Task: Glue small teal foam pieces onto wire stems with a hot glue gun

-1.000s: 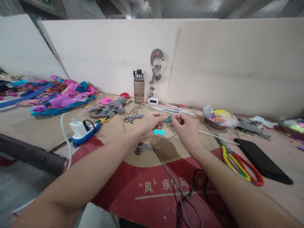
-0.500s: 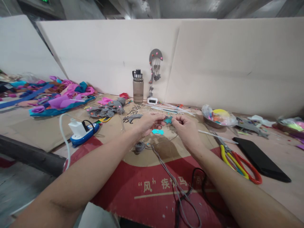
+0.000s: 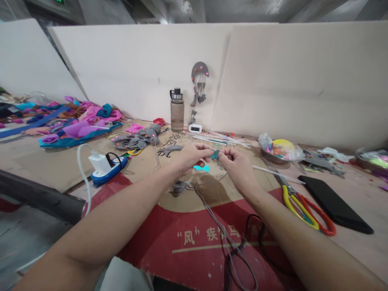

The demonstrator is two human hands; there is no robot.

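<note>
Between both hands is a small teal felt piece (image 3: 215, 154), pinched from either side. My left hand (image 3: 195, 157) grips its left edge with thumb and fingers, while my right hand (image 3: 232, 159) is closed on its right edge. Just below my left hand, a bright turquoise felt piece (image 3: 202, 168) lies on the cardboard, partly covered by the fingers. Nearer to me are a small grey cord coil (image 3: 178, 186) and long loops of grey cord (image 3: 209, 210).
Scissors (image 3: 298, 204) and a black phone (image 3: 335, 204) lie at right, near a bowl of wrapped pieces (image 3: 277, 157). A bottle (image 3: 177, 111) stands behind. At left are a power strip (image 3: 109, 171), grey felt shapes (image 3: 138, 139) and colourful scraps (image 3: 79, 127).
The teal piece has turned slightly between my fingers, and more of it is covered. My left fingers have come down closer over the turquoise piece. The whole view has shifted slightly.
</note>
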